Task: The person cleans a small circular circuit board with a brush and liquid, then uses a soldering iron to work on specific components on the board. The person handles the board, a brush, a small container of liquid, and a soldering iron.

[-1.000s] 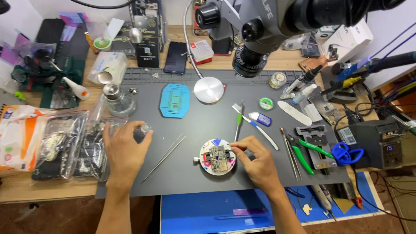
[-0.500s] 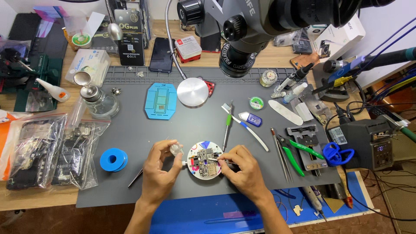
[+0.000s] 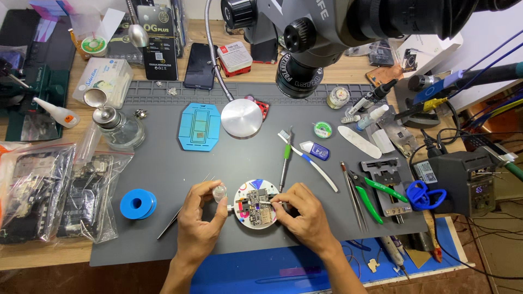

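Note:
A round white holder [image 3: 256, 204] with a small circuit board clamped on it lies on the grey work mat [image 3: 229, 158]. My left hand [image 3: 202, 215] sits just left of it and pinches a small clear vial [image 3: 219, 193] between thumb and fingers. My right hand [image 3: 305, 212] rests on the mat at the holder's right side and holds a thin white-tipped tool [image 3: 267, 202] whose tip lies over the board.
A blue tape roll [image 3: 138, 204] and tweezers [image 3: 182, 209] lie left of my hands. A toothbrush [image 3: 305, 158], green cutters [image 3: 373, 193], a blue stencil plate [image 3: 199, 126], a glass bottle [image 3: 117, 128] and bagged parts [image 3: 49, 190] surround them. A microscope [image 3: 327, 32] hangs above.
My left hand came off the blue tape roll, moved right to the round holder and now holds the small vial. The view shifted slightly closer. My right hand stayed at the board.

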